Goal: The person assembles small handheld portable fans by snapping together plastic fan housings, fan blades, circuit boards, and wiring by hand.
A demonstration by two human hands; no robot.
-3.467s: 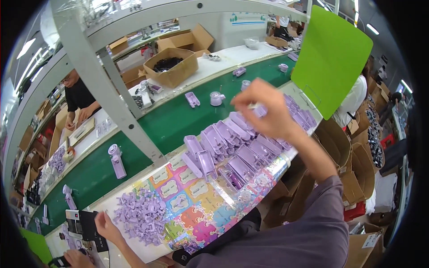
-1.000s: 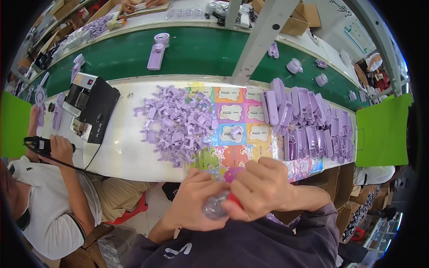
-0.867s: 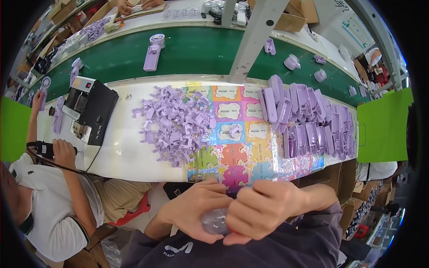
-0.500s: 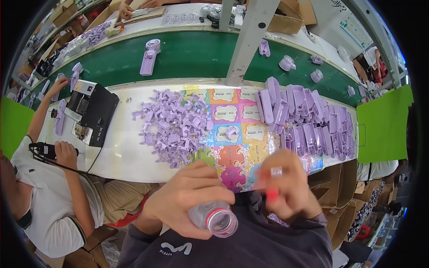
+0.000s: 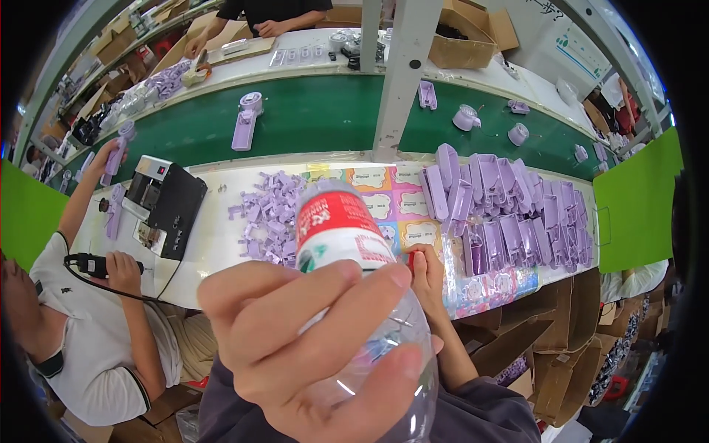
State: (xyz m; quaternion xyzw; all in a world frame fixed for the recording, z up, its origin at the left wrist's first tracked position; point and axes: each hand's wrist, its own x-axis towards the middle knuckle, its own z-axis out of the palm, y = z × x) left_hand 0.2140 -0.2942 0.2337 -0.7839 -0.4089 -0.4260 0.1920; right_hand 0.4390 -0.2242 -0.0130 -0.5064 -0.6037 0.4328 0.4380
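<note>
Raised close to the camera, a clear plastic bottle point(image 5: 341, 220) with a red and white label fills the middle of the view. My left hand point(image 5: 306, 336) is wrapped round it, and the bottle is tilted with its base pointing away from me. Its mouth end lies low, out of sight. Behind it, over the table's near edge, my right hand point(image 5: 428, 277) is closed on a small red bottle cap point(image 5: 410, 259), mostly covered by the fingers. Past the bottle lies a heap of small lilac plastic parts point(image 5: 267, 214), partly hidden by it.
Lilac plastic housings point(image 5: 509, 199) are stacked at the right on a colourful printed sheet point(image 5: 410, 203). A black machine point(image 5: 173, 210) stands left, beside a co-worker point(image 5: 96, 317) holding a lilac part. Beyond a metal post point(image 5: 399, 81), a green conveyor belt point(image 5: 317, 122) carries lilac pieces.
My left hand has lifted the bottle up toward the camera and tipped it. My right hand has moved left and forward with the red cap. The view has tilted up a little.
</note>
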